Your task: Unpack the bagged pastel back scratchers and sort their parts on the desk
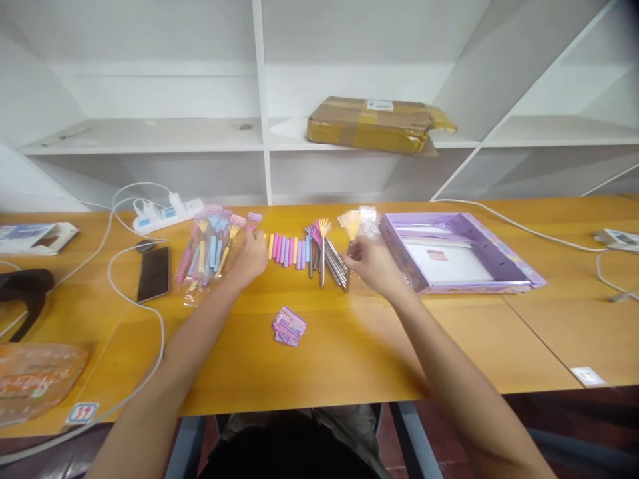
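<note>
My left hand (253, 256) is closed over the right edge of a pile of bagged back scratchers (214, 246), its fingertips beside a row of pastel handles (287, 251). What its fingers hold, if anything, is hidden. My right hand (372, 263) has its fingers curled close to the loose metal rods (335, 263) and in front of clear plastic bags (368, 219); I cannot make out what is in them. Coloured hand-shaped scratcher heads (323, 228) top the rods. Small purple printed cards (288, 326) lie stacked nearer to me.
A shallow purple box (499, 287) with a card inside stands at right. On the left are a phone (154, 274), a white power strip (168, 214) and loose cables. A taped carton (369, 126) sits on the shelf behind.
</note>
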`<state>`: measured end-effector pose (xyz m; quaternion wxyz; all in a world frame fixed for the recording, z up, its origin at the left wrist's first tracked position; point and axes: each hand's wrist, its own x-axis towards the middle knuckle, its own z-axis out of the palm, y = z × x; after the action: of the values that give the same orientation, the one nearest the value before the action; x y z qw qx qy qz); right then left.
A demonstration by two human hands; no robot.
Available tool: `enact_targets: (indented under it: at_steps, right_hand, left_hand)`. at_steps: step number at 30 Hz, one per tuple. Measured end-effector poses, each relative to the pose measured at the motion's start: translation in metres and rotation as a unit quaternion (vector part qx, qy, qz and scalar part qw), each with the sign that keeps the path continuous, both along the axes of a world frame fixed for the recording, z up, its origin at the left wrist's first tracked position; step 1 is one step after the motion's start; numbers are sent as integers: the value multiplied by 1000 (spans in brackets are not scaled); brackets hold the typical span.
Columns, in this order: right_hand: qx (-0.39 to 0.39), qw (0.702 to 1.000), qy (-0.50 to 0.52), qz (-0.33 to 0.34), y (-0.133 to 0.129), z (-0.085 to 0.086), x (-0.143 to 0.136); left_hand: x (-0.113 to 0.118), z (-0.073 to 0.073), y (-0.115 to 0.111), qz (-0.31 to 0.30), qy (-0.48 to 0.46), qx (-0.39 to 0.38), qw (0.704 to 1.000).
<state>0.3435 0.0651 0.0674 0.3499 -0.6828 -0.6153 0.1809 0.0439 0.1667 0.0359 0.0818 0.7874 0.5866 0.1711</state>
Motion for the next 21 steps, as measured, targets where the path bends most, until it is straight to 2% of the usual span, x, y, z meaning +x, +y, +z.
enact_targets:
  at_steps: [2,6,11,15,21]
  right_hand:
    - [-11,998,-60,13,15,-15,-8]
    - [-10,995,-101,13,31,-46,-12]
    - [53,990,-127,9,42,-73,-6]
    - [79,987,-139,-7,47,-80,-9]
    - [63,973,-224,-4,42,-75,-23]
  left_hand:
    - [5,-6,2,10,22,-4,1000]
    - [4,-15,2,5,45,-13,999]
    - [-1,-23,9,-1,49,-23,999]
    - [-1,-30,14,7,48,-18,999]
    - [2,-33,13,2,47,-1,999]
